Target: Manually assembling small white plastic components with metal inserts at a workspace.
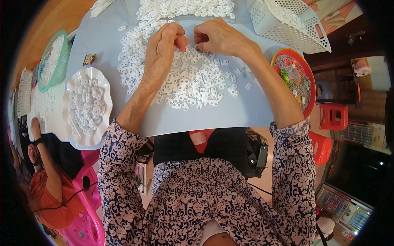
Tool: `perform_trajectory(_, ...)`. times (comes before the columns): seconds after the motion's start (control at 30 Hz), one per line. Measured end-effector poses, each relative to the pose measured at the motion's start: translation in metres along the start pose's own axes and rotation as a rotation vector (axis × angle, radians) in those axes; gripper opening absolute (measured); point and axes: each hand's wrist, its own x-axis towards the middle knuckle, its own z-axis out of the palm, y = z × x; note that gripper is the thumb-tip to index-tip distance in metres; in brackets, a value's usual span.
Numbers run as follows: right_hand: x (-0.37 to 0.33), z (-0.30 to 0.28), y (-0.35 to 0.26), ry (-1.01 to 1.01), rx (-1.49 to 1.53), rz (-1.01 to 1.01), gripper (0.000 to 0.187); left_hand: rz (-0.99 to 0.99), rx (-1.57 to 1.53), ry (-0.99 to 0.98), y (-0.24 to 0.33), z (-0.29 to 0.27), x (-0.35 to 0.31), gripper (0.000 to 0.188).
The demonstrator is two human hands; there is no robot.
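Note:
Small white plastic pieces with holes (pixel 193 86) lie spread over the pale blue table in front of me. Above them, close to the far side, my left hand (pixel 162 51) is closed, its fingers curled toward the thumb. Facing it across a narrow gap, my right hand (pixel 219 37) is closed too, thumb and fingertips pressed together. A tiny dark bit shows at the right fingertips, too small to name. Whatever the left fingers hold is hidden. A denser heap of the white pieces (pixel 133 57) lies beside my left hand, and another pile (pixel 184 8) lies beyond both hands.
A scalloped white plate (pixel 107 102) of white pieces stands left, near a small colourful wrapper (pixel 88 59). At right are a perforated white basket (pixel 283 28) and a red bowl (pixel 312 88) holding grey metal bits. Another person's hand (pixel 36 128) is at a neighbouring table.

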Motion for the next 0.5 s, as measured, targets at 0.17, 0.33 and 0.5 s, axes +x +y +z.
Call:
perform_trajectory(0.17, -0.006, 0.010, 0.011, 0.106, 0.322, 0.016, 0.014, -0.003, 0.023, 0.008, 0.002, 0.001, -0.001, 0.028)
perform_trajectory(0.33, -0.013, 0.010, -0.001, 0.208, 0.881, 0.161, 0.013, 0.016, 0.061, -0.034, -0.004, 0.000, -0.001, 0.017)
perform_trajectory(0.5, -0.017, 0.019, -0.012, 0.322, 1.062, 0.160, 0.014, 0.022, 0.104, -0.100, -0.011, 0.002, 0.000, 0.012)
